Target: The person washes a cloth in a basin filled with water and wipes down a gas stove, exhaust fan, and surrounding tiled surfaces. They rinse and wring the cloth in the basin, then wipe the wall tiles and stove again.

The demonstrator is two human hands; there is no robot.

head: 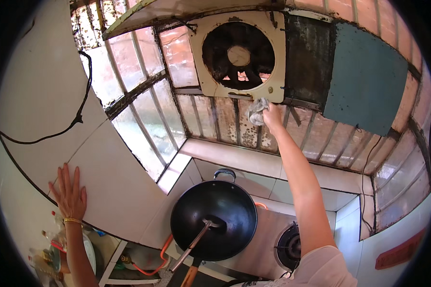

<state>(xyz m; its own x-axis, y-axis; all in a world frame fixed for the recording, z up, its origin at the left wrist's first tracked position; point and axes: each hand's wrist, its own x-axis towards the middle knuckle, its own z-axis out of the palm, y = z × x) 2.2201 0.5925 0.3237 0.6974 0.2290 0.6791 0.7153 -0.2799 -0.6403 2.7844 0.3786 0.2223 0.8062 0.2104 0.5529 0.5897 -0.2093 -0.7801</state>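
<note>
My right hand (273,116) reaches far forward and grips a crumpled grey cloth (258,111). The cloth is at the lower right edge of an exhaust fan's cream frame (276,64); whether it presses on the frame or the stained window just below, I cannot tell. Dark grime coats the fan's opening, around a pale round hub (239,56). With nothing in it, my left hand (72,197) rests palm-down and fingers spread on the white tiled wall (115,179). A yellow bangle (73,220) circles that wrist.
Below my arms, a black wok (186,215) holding a metal ladle (195,240) sits on a steel gas stove (251,247). A bare burner (290,245) lies to its right. An orange gas hose (164,251), bottles (46,235) and a hanging black cable (88,84) are on the left.
</note>
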